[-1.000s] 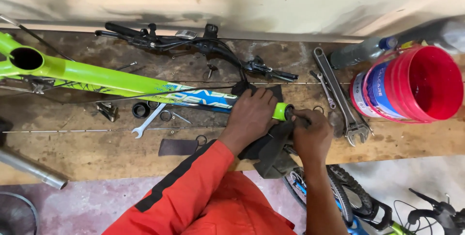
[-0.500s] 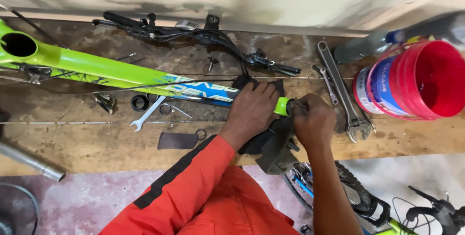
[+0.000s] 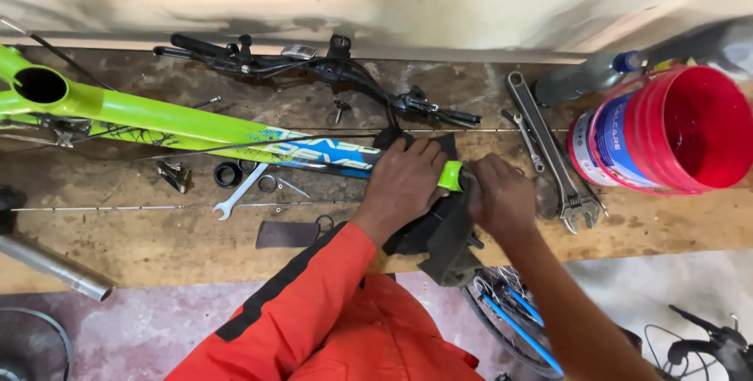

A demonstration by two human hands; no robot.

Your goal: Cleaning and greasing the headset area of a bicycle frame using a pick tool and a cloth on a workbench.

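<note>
My bike frame point(image 3: 172, 126) is bright green, with a blue patch and white marks near my fingers point(image 3: 416, 153). My sleeve point(image 3: 302, 291) is orange-red with a black stripe. The rag point(image 3: 443, 232) under the frame is black. The bucket point(image 3: 674, 130) is red with a blue and white label. The bench point(image 3: 157, 247) is brown wood with dark stains. The big wrench point(image 3: 549, 153) is shiny grey. The handlebar point(image 3: 259, 63) is black.
</note>
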